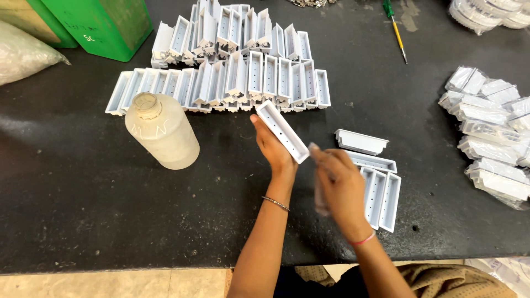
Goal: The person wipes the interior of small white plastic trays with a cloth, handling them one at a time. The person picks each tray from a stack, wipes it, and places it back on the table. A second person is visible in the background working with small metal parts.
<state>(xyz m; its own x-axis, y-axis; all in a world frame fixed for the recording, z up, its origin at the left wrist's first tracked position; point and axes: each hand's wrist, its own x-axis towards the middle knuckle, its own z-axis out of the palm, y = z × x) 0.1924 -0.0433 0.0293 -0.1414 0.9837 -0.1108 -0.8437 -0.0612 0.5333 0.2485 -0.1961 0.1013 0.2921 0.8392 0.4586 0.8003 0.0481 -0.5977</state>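
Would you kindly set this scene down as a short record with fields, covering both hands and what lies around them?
Surface: dark worktable
Left hand: holds one white plastic tray, long and narrow, holes along its floor
Right hand: blurred, close to the tray's near end; what its fingers hold cannot be told
Beside right hand: small group of trays
Behind hands: stacked rows of trays
Left of hands: cloudy plastic bottle, uncapped
Right edge: bagged white parts
Far side: green box, green-handled screwdriver
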